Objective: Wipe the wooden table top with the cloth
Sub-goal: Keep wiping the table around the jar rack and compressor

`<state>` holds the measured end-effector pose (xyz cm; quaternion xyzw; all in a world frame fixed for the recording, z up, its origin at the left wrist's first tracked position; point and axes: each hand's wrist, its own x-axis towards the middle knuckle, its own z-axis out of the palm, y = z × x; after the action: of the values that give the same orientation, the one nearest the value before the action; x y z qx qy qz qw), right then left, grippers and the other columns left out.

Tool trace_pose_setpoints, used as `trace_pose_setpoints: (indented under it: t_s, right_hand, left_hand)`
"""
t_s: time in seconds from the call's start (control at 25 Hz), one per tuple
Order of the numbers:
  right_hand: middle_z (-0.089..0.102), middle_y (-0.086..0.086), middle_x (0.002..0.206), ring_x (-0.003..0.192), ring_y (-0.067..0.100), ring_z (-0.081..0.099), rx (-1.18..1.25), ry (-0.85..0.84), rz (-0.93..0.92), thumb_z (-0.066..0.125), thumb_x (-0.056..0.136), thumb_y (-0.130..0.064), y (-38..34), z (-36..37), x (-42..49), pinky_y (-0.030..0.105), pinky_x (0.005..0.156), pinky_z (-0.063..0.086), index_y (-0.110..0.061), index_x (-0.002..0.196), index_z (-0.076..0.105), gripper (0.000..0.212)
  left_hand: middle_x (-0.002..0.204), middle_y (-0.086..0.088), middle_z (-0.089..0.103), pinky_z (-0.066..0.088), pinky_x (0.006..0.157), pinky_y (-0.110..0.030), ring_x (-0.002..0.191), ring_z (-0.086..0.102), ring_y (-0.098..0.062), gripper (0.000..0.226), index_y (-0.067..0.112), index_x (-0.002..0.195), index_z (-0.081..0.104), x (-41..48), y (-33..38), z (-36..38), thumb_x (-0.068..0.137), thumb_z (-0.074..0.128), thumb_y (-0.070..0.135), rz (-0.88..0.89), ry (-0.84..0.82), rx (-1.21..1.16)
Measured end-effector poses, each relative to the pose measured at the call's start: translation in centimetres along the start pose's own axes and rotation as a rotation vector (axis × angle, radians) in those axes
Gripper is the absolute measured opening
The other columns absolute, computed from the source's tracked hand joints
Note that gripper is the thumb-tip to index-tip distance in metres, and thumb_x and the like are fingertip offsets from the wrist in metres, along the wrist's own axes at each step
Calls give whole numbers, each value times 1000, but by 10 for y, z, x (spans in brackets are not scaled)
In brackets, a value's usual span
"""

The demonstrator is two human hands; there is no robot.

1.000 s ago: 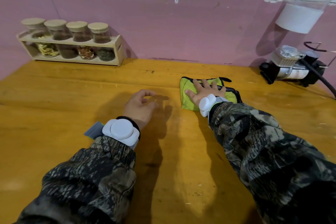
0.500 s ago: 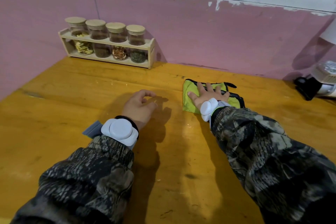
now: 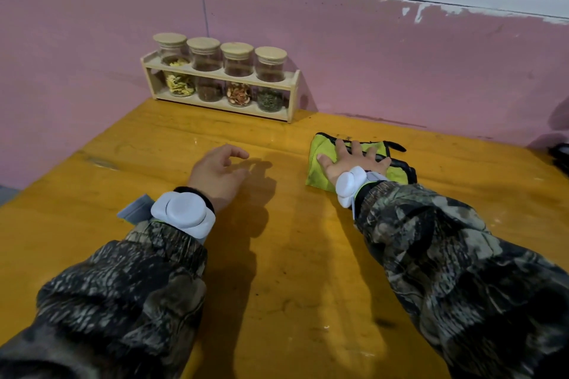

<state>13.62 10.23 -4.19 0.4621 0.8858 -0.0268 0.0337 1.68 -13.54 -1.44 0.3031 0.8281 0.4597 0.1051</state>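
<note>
Right hand (image 3: 351, 163) presses the green cloth (image 3: 320, 169) flat on the wooden counter (image 3: 292, 255), fingers (image 3: 340, 146) spread. Left hand (image 3: 215, 175) hovers, fingers loosely curled, holding nothing.

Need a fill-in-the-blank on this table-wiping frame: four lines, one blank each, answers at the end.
1. The right hand lies flat ____ the green cloth.
2. The left hand, fingers loosely curled, holds ____.
3. The wooden rack carries ____ jars.
4. The rack stands against the ____ wall.

Missing words: on; nothing; four; pink.
</note>
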Motion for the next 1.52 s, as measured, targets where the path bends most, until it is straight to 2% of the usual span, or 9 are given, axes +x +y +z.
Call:
trace_pose_setpoints:
  t_s: [0.24,0.36,0.6,0.84,1.0,1.16,1.24,1.36,1.52]
  right_hand:
    - [2,7,166,148,44,-3,-11,19,-75,11,90,-77,-55,-1,-5,71,111,-3,-32,156,2,81]
    - [5,7,166,148,44,0,-24,48,-94,12,91,-75,-79,0,-6,72,111,0,-30,156,4,79]
    - [9,6,165,148,44,4,-36,69,-117,12,90,-76,-118,2,-2,72,109,5,-31,156,7,79]
    - [5,9,166,148,45,0,-20,48,-144,15,93,-74,-161,-2,-1,70,111,2,-28,156,6,78]
    - [1,9,166,148,45,-2,-18,46,-129,16,93,-74,-186,-2,0,69,113,0,-28,156,4,79]
    - [-1,8,166,148,44,-5,10,49,-131,20,92,-75,-213,-1,2,67,112,1,-30,156,8,80]
    - [1,7,166,148,43,-3,15,65,-134,22,91,-76,-226,1,1,67,111,4,-30,155,12,80]
    - [-1,7,166,149,43,-4,-11,48,-148,18,91,-76,-247,1,0,67,113,0,-31,156,3,81]
    - [1,7,166,148,44,-2,-25,21,-194,16,92,-74,-277,-3,-6,68,113,1,-29,156,2,79]
  left_hand:
    - [105,9,52,39,63,-27,97,51,-12,18,46,81,57,22,-33,-42,81,62,29,-24,58,-17]
    - [108,2,58,44,69,-32,98,56,-19,18,49,79,58,29,-51,-60,81,62,31,-64,102,-94]
    - [97,4,65,45,66,-30,87,61,-20,12,45,82,61,26,-57,-64,79,62,34,-96,161,-266]
    - [103,1,64,48,72,-35,88,60,-21,9,41,85,59,30,-60,-67,77,60,38,-148,165,-287]
    - [103,2,64,46,67,-32,79,58,-20,11,43,84,59,29,-60,-70,72,59,41,-184,212,-324]
    - [107,5,62,44,63,-29,88,59,-20,12,44,83,57,31,-62,-79,77,57,33,-214,314,-299]
    - [108,5,61,48,69,-33,92,59,-22,15,42,85,57,31,-62,-83,78,55,29,-230,371,-307]
    - [109,3,59,51,77,-39,95,58,-24,17,42,86,58,30,-65,-93,78,54,27,-261,445,-337]
    - [107,1,60,52,65,-37,78,60,-25,20,40,89,60,30,-75,-108,77,53,26,-326,511,-373]
